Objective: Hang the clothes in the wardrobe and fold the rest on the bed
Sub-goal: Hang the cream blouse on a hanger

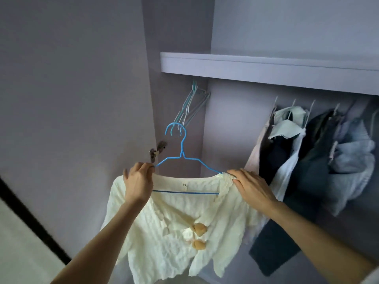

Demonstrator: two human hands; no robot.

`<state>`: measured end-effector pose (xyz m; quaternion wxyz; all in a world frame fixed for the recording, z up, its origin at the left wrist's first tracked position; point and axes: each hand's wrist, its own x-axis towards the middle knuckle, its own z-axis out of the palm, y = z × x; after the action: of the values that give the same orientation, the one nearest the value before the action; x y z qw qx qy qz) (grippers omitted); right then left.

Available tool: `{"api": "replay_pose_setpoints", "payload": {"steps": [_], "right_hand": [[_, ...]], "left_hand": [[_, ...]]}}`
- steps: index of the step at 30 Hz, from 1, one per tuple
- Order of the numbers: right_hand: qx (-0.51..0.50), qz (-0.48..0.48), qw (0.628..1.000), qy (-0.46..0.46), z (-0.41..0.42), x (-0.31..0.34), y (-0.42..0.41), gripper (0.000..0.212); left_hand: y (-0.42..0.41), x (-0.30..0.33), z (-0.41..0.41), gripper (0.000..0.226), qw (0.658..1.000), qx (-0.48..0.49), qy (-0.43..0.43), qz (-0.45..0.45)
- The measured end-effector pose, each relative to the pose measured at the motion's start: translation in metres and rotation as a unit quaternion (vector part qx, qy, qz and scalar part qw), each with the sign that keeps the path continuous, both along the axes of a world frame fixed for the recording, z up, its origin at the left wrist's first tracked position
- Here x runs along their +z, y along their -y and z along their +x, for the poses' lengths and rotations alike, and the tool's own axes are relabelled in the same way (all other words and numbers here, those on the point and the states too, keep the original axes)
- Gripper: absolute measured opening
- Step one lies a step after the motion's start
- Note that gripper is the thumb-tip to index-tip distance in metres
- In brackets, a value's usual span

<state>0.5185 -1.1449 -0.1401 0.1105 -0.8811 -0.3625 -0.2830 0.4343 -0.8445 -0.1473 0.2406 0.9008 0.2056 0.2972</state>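
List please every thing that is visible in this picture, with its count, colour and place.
hanger: one, blue, held up before the wardrobe, inside the top
top: one, cream, on the hanger, two tan buttons
empty hangers: several, pale teal and white, under the shelf, left corner
shelf: one, lilac, across the wardrobe
hung clothes: several, dark, blue and white, at right
door hinge: one, metal, left panel
left hand: grips the hanger's left end
right hand: holds the top's right shoulder

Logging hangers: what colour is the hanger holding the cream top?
Blue, a thin wire hanger; clearest in the head view, the only one.
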Motion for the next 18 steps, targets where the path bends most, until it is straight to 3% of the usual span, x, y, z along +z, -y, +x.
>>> {"api": "replay_pose_setpoints", "payload": {"steps": [3,6,10,15,18], "right_hand": [[-0.041,-0.006,0.998,-0.043,-0.006,0.015,0.015,0.054],[-0.112,0.007,0.994,0.002,-0.016,0.028,0.022,0.065],[-0.208,0.013,0.977,0.054,-0.025,0.039,0.019,0.063],[-0.308,0.069,0.946,-0.067,-0.013,0.047,-0.001,0.054],[-0.355,0.058,0.929,-0.087,0.007,0.048,-0.017,0.053]], "left_hand": [[0.02,0.012,0.031,0.025,0.999,-0.004,-0.037,0.027],[0.038,0.029,0.057,0.027,0.996,-0.044,-0.048,0.059],[0.059,0.056,0.083,0.046,0.993,-0.084,-0.052,0.06],[0.071,0.089,0.106,0.046,0.987,-0.134,0.009,0.084],[0.076,0.109,0.122,0.047,0.977,-0.164,0.057,0.123]]}}
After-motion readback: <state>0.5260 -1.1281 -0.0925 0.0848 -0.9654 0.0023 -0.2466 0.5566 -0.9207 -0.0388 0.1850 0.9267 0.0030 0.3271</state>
